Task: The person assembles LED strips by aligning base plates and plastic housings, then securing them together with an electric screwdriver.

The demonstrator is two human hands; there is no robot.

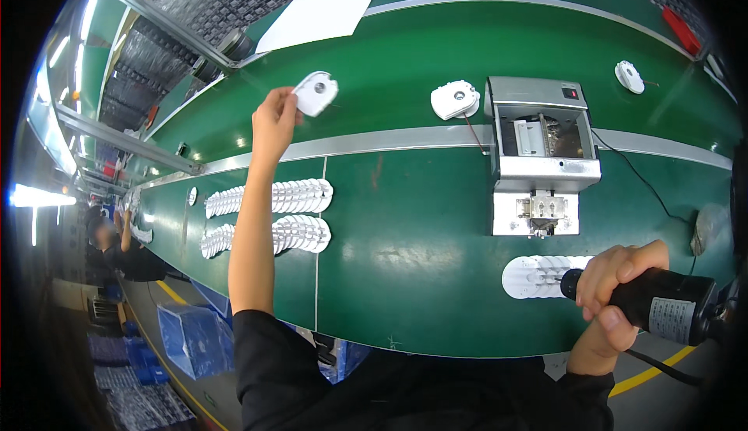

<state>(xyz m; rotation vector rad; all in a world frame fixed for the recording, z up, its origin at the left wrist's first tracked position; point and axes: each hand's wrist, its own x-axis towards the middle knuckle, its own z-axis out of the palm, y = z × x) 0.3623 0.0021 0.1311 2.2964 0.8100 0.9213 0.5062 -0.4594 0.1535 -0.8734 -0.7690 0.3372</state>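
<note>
My left hand reaches far out over the green strip behind the workbench, pinching a white plastic housing with a round dark hole by its edge. At the right, the fingers of my right hand wrap round a black electric screwdriver. Its nose points left, over a row of overlapping white discs on the bench. Two rows of overlapping white round parts, an upper row and a lower row, lie beside my left forearm, which hides part of them.
A metal screw feeder stands right of centre, its cable trailing right. White housings lie on the far strip, one left of the feeder and one at the right. A white sheet lies at the back. Another person works at far left.
</note>
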